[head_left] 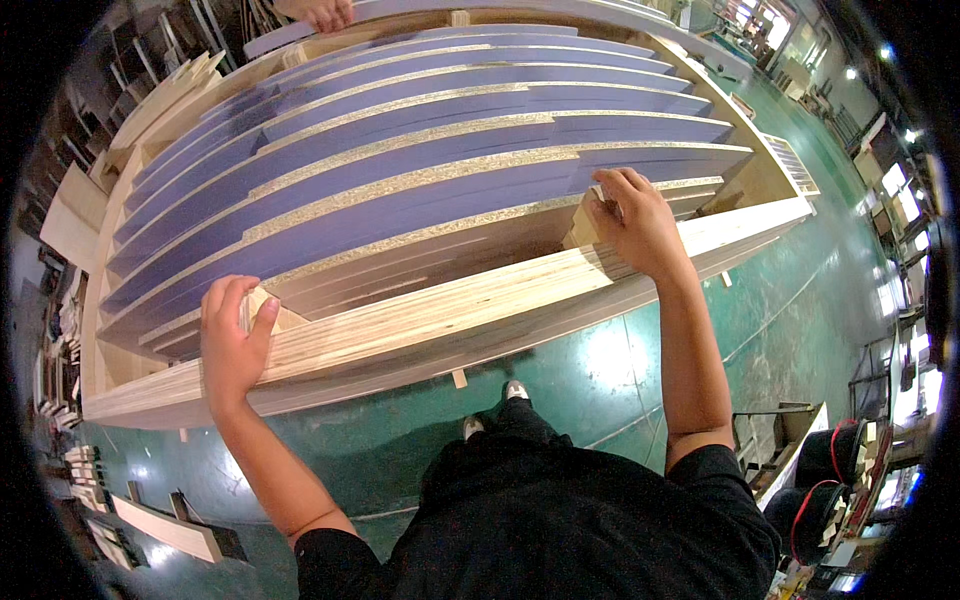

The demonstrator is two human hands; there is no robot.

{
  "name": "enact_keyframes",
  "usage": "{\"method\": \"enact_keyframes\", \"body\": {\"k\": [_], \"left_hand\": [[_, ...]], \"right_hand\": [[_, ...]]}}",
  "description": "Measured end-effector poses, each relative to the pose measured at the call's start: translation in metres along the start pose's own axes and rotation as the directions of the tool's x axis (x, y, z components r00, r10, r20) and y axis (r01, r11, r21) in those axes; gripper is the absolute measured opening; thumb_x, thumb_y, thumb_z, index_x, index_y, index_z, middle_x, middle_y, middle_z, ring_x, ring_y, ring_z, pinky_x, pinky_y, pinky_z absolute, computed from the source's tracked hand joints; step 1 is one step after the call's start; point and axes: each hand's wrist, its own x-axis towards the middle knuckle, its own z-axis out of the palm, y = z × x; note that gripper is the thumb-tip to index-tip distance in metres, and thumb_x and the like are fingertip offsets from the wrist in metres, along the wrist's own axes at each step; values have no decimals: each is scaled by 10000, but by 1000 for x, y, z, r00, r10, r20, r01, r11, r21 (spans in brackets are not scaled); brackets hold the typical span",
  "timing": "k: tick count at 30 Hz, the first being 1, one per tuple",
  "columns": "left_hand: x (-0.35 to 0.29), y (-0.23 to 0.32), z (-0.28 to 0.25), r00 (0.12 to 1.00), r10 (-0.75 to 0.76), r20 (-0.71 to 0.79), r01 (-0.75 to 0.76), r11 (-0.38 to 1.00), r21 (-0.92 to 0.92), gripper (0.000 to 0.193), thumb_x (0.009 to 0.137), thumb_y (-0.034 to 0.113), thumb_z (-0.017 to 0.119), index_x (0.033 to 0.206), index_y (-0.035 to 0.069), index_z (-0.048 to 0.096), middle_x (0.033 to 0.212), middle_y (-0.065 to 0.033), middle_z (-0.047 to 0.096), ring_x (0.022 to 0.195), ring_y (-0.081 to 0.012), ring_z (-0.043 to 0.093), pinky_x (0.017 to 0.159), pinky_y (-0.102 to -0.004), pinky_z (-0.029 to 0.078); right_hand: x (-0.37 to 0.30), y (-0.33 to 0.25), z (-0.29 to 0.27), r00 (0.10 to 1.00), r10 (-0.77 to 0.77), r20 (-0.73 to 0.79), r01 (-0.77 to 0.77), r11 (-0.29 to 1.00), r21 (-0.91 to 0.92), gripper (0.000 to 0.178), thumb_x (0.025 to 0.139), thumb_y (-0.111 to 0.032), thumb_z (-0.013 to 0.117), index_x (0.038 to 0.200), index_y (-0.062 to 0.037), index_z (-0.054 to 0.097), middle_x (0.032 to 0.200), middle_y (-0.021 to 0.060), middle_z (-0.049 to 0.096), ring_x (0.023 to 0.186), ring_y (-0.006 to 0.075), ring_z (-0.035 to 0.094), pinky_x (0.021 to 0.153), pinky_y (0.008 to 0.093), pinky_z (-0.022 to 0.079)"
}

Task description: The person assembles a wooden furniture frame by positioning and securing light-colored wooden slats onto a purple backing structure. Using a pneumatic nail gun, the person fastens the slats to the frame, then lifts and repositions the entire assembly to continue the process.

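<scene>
In front of me is a large wooden frame, its near side a thick layered plywood edge (pixel 440 310). Inside it, several blue-purple panels (pixel 400 190) with speckled chipboard edges stand in rows from left to right. My left hand (pixel 237 335) is closed on a pale wood block (pixel 275 308) at the inner side of the near edge, towards the left. Farther right, my right hand (pixel 638 222) bends over that edge with its fingers closed round another wood block (pixel 582 222). Part of each block is hidden by the hand.
A co-worker's hand (pixel 322 14) rests at the far side of the frame. Pale boards (pixel 165 528) lie on the green floor (pixel 600 365) at lower left. Black round containers (pixel 812 510) and a wooden bin (pixel 775 450) stand at lower right. Racks and timber line the left.
</scene>
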Motion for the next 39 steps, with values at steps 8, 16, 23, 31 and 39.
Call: {"method": "enact_keyframes", "body": {"k": [8, 16, 23, 31, 39], "left_hand": [[-2, -5, 3, 999, -52, -15, 53, 999, 9, 359, 889, 272, 720, 1161, 48, 654, 1278, -144, 586, 1211, -358, 541, 1042, -450, 431], [-3, -5, 1, 994, -106, 0, 106, 994, 6, 363, 892, 271, 708, 1176, 52, 648, 1322, -154, 573, 1263, -363, 534, 1081, -442, 415], [-2, -6, 1, 993, -113, 13, 113, 993, 42, 403, 894, 328, 734, 1189, 65, 656, 1320, -151, 577, 1283, -362, 522, 1097, -450, 411], [-5, -4, 3, 983, -161, -92, 164, 986, 17, 414, 888, 337, 748, 1195, 72, 665, 1358, -137, 555, 1279, -353, 535, 1087, -451, 424], [-10, -5, 7, 937, -75, -341, 77, 997, -8, 340, 887, 272, 757, 1147, 70, 677, 1294, -132, 588, 1227, -343, 567, 1039, -441, 455]], "right_hand": [[74, -19, -34, 889, -401, -223, 262, 843, -470, 828, 817, -428, 759, 1524, -208, 388, 1471, 140, 469, 1407, 328, 403, 1162, 589, 235], [165, 62, 3, 917, -100, 386, 131, 990, -55, 437, 952, -310, 665, 1272, -23, 588, 1263, 247, 638, 1158, 437, 616, 978, 492, 499], [151, 77, 21, 921, -99, 378, 111, 994, -8, 413, 979, -272, 622, 1282, 4, 567, 1168, 282, 660, 1125, 466, 624, 922, 487, 498], [136, 31, -29, 929, -175, 326, 188, 982, -8, 332, 933, -143, 678, 1221, -15, 578, 1099, 243, 673, 1049, 459, 643, 874, 460, 509], [114, -54, -27, 870, -232, 435, 227, 972, 64, 290, 909, -117, 684, 1161, -13, 585, 1085, 233, 668, 1060, 442, 641, 879, 478, 493]]}}
